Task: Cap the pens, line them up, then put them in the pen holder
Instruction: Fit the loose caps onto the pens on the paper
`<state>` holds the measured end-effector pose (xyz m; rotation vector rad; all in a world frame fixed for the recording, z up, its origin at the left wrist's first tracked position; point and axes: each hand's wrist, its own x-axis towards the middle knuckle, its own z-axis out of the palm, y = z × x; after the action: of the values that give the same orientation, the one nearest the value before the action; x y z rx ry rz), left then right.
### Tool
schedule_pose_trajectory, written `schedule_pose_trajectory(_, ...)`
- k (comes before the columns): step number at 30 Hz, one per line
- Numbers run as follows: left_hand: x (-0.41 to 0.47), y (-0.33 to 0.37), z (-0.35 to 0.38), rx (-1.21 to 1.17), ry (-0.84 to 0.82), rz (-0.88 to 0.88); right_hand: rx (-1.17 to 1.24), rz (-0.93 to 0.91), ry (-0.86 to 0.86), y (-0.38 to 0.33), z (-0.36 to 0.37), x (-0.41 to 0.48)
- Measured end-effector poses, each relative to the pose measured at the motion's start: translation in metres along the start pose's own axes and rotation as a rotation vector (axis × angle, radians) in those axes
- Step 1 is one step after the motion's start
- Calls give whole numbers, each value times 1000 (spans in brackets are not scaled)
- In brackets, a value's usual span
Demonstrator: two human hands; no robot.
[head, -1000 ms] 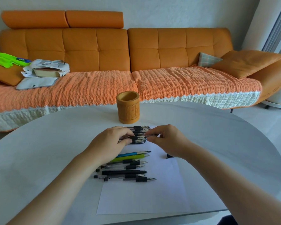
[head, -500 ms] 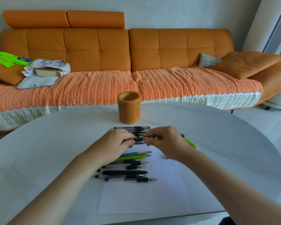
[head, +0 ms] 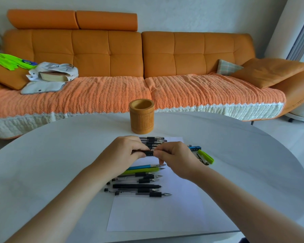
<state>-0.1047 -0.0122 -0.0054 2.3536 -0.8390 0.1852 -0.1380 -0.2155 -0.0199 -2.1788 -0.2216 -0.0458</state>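
My left hand [head: 123, 151] and my right hand [head: 175, 159] meet over the white paper sheet [head: 158, 211], both pinching one black pen [head: 148, 152] held level between them. Behind the hands lies a row of several capped black pens [head: 154, 141]. Nearer to me lie several uncapped pens: a blue pen [head: 144, 166], a green pen [head: 140, 171] and black pens [head: 139, 187], tips pointing right. A green cap [head: 205, 156] and a blue cap [head: 195, 148] rest to the right of my right hand. The bamboo pen holder [head: 141, 116] stands upright beyond the row.
The round white table [head: 51, 163] ends just past the holder, with an orange sofa [head: 112, 55] behind it. A bag with a book [head: 53, 74] lies on the sofa's left seat, cushions [head: 267, 71] on its right.
Both hands have lifted slightly off the row and drawn toward me with one black pen between them. The green and blue caps came into view as my right hand shifted left.
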Motion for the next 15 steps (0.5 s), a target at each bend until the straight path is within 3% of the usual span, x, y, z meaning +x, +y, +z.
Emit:
schedule_pose_trajectory(5, 3, -10, 4, 26, -55, -51, -115, 8, 86, 6, 3, 10)
schedule_pose_trajectory(12, 0, -18, 10, 105, -47, -137, -250, 70, 47, 15, 9, 19)
schedule_pose_trajectory(15, -2, -21, 13, 149, -67, -173, -398, 6, 54, 14, 11, 20)
